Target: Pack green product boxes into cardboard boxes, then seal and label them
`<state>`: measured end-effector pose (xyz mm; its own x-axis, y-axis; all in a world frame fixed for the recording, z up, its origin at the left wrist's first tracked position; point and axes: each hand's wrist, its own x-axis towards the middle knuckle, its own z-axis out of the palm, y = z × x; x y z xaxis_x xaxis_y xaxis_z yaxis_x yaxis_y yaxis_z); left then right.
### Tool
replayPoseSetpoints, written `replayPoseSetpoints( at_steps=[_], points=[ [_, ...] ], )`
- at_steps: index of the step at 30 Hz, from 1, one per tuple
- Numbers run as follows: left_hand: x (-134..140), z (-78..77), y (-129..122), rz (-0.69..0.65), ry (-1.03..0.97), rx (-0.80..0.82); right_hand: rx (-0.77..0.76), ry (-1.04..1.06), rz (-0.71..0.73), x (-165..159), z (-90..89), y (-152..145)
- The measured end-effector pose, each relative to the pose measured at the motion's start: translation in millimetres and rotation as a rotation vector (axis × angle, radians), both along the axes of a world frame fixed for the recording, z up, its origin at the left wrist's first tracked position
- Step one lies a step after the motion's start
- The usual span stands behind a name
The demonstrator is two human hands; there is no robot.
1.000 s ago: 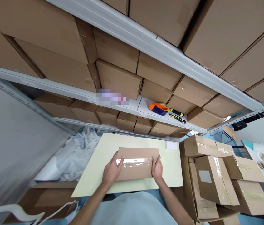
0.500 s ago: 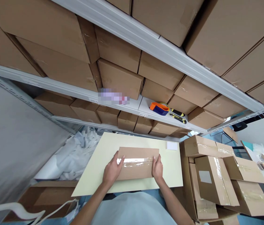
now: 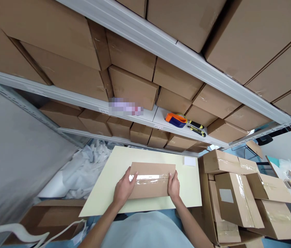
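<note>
A brown cardboard box [image 3: 150,189] with clear tape across its top is over the pale yellow tabletop [image 3: 101,193] in front of me. My left hand [image 3: 124,187] grips its left end, thumb lying on the top face near the tape. At the opposite end, my right hand [image 3: 173,185] is closed round the right edge, with its thumb on top too. The fingers under and behind the box are hidden. Whether the box rests on the tabletop or is slightly raised, I cannot tell. A small white stack of paper or labels [image 3: 189,161] lies at the tabletop's far right corner.
Shelves [image 3: 145,115] full of cardboard boxes rise beyond the table. One shelf holds an orange and blue tape dispenser [image 3: 175,120] and yellow-black utility knives [image 3: 196,131]. Taped boxes [image 3: 238,199] are piled at right. Crumpled white wrapping [image 3: 81,168] and an open carton [image 3: 50,218] are at left.
</note>
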<state>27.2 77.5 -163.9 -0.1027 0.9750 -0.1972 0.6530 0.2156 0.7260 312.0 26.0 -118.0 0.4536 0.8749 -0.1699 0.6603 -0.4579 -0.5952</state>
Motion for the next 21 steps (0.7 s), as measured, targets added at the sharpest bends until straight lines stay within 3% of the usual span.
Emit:
replayPoseSetpoints(
  at_steps=[21],
  points=[
    [0.5, -1.5, -1.0, 0.013, -0.027, -0.012, -0.004, -0.012, -0.005, 3.0, -7.6, 0.7]
  ],
)
